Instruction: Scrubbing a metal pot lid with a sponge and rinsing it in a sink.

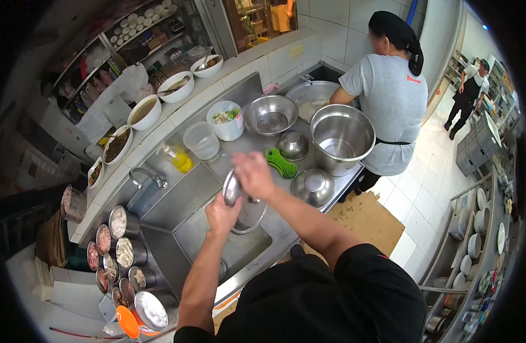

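Over the edge of a steel sink (pixel 228 253), my left hand (pixel 222 214) grips the rim of a shiny metal bowl or lid (pixel 232 188), held tilted. My right hand (pixel 254 173) is blurred, fingers apart, at the upper side of that piece; whether it touches is hard to tell. Below both hands is a round metal lid or bowl with a knob (pixel 250 214), partly hidden. A green bristled brush (pixel 281 163) lies on the steel counter just beyond my right hand, beside two upturned metal bowls (pixel 313 188). A tall steel pot (pixel 342 137) stands farther right.
A co-worker (pixel 387 94) stands at another basin, a second person (pixel 466 96) farther back. Plastic tubs (pixel 201 141), a yellow soap bottle (pixel 177 158) and a metal colander (pixel 270 115) stand behind the sink. White food bowls (pixel 144 112) line the ledge; metal food containers (pixel 125 222) crowd the left.
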A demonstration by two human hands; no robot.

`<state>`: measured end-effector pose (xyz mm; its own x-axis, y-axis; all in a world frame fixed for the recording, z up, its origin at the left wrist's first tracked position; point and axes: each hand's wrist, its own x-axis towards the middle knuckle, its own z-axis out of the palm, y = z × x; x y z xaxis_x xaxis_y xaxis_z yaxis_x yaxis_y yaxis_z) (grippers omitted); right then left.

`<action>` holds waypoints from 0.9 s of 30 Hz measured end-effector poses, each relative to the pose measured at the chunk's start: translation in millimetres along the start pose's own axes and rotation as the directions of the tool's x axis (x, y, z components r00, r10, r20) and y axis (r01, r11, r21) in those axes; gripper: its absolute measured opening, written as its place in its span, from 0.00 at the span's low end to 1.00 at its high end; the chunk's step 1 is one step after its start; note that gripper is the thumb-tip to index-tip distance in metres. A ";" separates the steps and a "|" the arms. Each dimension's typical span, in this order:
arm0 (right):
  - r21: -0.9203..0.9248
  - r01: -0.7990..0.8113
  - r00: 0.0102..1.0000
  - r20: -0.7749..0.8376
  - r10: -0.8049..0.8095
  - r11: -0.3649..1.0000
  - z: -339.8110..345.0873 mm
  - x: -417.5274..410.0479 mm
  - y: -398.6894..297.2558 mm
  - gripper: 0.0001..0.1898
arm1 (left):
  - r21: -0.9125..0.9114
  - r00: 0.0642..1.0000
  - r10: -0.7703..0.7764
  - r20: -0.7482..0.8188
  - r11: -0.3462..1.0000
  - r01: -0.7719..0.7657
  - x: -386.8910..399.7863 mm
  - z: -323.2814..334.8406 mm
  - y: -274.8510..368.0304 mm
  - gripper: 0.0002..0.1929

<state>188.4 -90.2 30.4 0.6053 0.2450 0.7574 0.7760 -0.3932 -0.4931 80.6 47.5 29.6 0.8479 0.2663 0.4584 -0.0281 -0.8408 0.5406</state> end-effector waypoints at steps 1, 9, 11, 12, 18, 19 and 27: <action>-0.004 -0.219 0.974 0.061 0.218 0.976 2.0 -4.7 31.8 0.14 | 0.030 1.000 -0.011 0.009 1.000 0.011 -6.9 -1.0 4.4 0.22; 0.019 -0.695 0.716 0.103 0.690 0.719 12.0 -51.8 80.9 0.23 | -0.141 0.980 -0.197 -0.006 0.971 0.194 -42.6 -8.6 -6.1 0.24; -0.002 -0.714 0.700 0.033 0.713 0.701 9.0 -39.7 72.2 0.22 | -0.171 0.976 -0.214 0.043 0.961 0.218 -37.3 -11.6 -7.2 0.25; -0.073 -0.597 0.799 0.039 0.600 0.799 4.1 -31.9 62.5 0.21 | -0.118 0.971 -0.212 0.108 0.967 0.224 -31.3 -11.8 -5.4 0.25; -0.062 0.087 0.986 0.150 -0.077 0.994 -5.2 -5.4 -42.7 0.13 | 0.022 0.993 0.032 0.110 0.999 -0.035 -15.7 7.8 4.3 0.24; -0.035 0.173 0.961 0.224 -0.161 0.984 -8.7 -8.4 -45.6 0.13 | 0.016 0.991 0.037 0.126 0.999 -0.039 -20.2 6.4 7.7 0.24; -0.225 0.099 0.887 0.461 0.017 0.969 -15.2 13.2 -53.1 0.27 | -0.015 0.998 0.048 0.048 0.999 -0.047 -26.1 2.3 13.8 0.25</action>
<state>152.5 -79.6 73.1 0.6316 0.6192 0.4665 0.7722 -0.5563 -0.3071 59.3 27.8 23.5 0.8701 0.2028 0.4491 -0.0762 -0.8450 0.5293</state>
